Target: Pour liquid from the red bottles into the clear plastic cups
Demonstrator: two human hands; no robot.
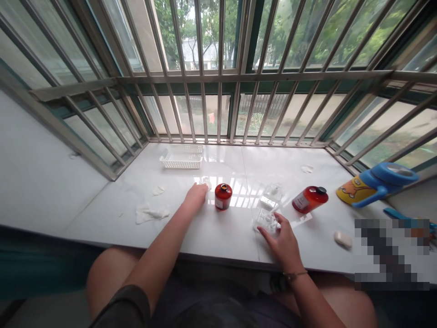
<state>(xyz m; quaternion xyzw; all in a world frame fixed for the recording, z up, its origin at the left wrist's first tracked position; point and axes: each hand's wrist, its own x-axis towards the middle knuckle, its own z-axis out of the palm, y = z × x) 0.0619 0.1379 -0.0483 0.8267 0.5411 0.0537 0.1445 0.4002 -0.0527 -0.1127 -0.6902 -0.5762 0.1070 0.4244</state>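
White tissue (205,182) pinched under outstretched left hand (195,197); right hand (283,243), fingers spread, on clear plastic box (266,219).

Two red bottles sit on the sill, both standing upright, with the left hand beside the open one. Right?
Not quite. The head view shows only the open red bottle upright beside the left hand; the capped red bottle lies on its side.

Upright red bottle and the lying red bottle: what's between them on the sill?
Head view: between the upright red bottle and the lying red bottle sit clear plastic containers; the right hand touches the nearer one.
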